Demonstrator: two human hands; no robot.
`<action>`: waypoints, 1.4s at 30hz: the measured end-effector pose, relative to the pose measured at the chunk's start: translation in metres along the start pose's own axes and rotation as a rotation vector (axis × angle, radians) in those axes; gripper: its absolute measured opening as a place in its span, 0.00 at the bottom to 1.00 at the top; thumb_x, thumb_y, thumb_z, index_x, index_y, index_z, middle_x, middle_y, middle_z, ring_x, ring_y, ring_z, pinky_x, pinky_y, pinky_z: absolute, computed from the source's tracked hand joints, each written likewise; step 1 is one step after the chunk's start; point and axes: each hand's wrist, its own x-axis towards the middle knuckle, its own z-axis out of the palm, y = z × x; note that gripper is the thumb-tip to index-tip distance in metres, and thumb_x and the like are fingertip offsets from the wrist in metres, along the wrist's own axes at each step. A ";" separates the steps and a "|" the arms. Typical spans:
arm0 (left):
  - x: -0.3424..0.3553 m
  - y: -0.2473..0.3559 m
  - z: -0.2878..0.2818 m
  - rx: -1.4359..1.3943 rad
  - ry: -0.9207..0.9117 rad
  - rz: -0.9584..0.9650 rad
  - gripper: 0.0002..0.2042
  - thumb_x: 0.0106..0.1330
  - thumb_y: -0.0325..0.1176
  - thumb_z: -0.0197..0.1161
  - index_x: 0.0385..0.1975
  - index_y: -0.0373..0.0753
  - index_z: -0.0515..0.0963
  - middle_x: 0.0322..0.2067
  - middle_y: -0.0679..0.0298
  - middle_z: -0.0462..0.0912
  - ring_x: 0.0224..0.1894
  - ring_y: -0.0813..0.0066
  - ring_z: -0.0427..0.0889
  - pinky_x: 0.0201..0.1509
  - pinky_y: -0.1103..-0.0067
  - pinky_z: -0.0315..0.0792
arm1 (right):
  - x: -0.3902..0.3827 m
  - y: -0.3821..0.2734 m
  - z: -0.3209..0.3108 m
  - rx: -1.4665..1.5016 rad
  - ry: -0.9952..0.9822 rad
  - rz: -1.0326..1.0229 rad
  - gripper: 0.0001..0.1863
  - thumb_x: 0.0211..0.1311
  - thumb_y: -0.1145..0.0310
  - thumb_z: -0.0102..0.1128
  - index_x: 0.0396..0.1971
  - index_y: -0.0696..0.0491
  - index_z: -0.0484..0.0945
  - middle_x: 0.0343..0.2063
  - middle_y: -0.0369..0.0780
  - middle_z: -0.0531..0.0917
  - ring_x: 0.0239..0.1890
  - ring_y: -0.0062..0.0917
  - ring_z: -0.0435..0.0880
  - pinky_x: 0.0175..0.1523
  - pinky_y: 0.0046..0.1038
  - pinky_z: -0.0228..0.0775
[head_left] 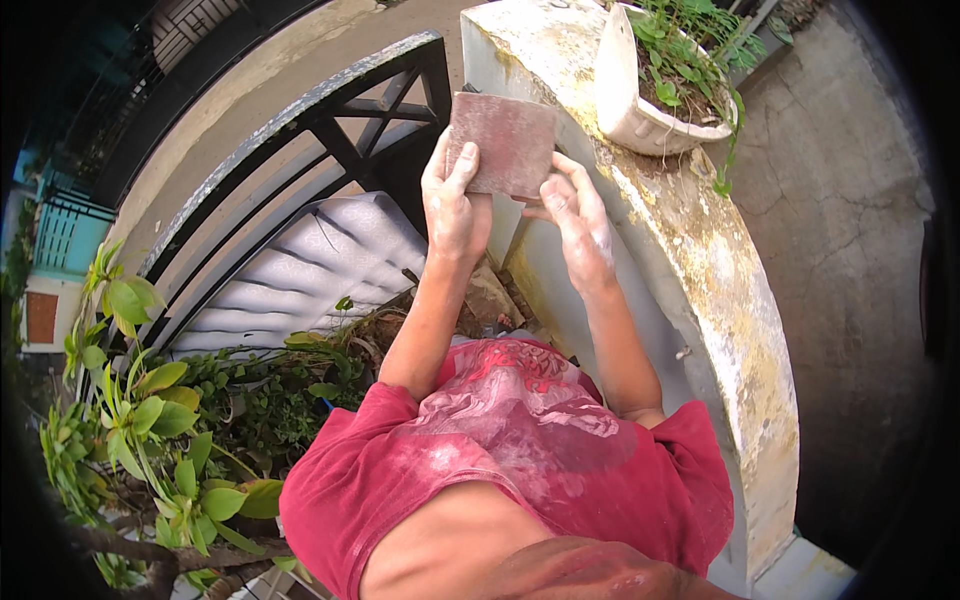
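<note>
A reddish-brown square of sandpaper (pixel 505 145), dusted with pale powder, is held up in front of me beside the wall top. My left hand (pixel 455 200) grips its left side, thumb flat on the face and fingers behind. At the lower right corner, my right hand (pixel 578 220) closes on the sheet's edge, its fingers partly hidden behind it. Both hands are smeared with white dust. Below the sheet, a small strip of the same colour shows between the hands.
A weathered, yellow-stained wall (pixel 690 230) curves along my right, carrying a white planter (pixel 660 125) with green plants. To the left stands a black metal gate (pixel 330 130) with a pale sheet (pixel 300 260) against it. Leafy plants (pixel 170 420) grow at lower left.
</note>
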 end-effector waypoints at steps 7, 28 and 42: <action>0.044 -0.030 0.000 0.416 0.094 0.475 0.26 0.78 0.20 0.49 0.75 0.32 0.59 0.73 0.54 0.66 0.73 0.66 0.67 0.76 0.73 0.62 | -0.009 -0.030 -0.018 -0.465 -0.179 -0.245 0.22 0.74 0.72 0.56 0.65 0.58 0.72 0.62 0.47 0.77 0.61 0.36 0.80 0.64 0.35 0.73; 0.054 -0.154 0.009 0.918 -0.092 0.442 0.40 0.81 0.56 0.39 0.79 0.33 0.35 0.80 0.46 0.30 0.82 0.49 0.27 0.82 0.59 0.27 | -0.003 -0.049 -0.042 -0.775 -0.277 -0.500 0.19 0.71 0.75 0.57 0.59 0.62 0.79 0.57 0.52 0.81 0.61 0.44 0.81 0.66 0.39 0.71; 0.114 -0.146 -0.032 0.914 -0.176 0.520 0.39 0.81 0.55 0.34 0.78 0.29 0.36 0.79 0.42 0.30 0.82 0.46 0.29 0.82 0.58 0.27 | 0.079 -0.045 0.006 -0.912 -0.123 -0.776 0.17 0.64 0.82 0.57 0.52 0.64 0.83 0.51 0.52 0.84 0.56 0.46 0.84 0.62 0.41 0.75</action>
